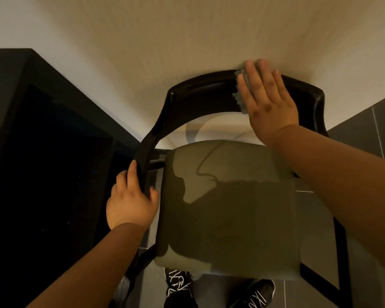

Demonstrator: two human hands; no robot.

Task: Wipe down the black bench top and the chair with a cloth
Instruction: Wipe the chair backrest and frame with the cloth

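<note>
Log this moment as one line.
step: wiping chair backrest | right hand flat on grey cloth | left hand grips armrest

The right hand point(268, 101) presses a grey cloth point(239, 92) flat on the chair point(200, 90) backrest, while the left hand point(130, 201) grips its armrest.

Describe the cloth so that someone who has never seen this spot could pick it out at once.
Start at the black chair with the olive padded seat, which stands against the pale wall. Follow its curved black backrest toward the right, where the right hand lies flat on it. The cloth is the grey, rough-edged fabric that shows from under that hand's fingers, the only soft, light grey thing on the dark frame.
</note>
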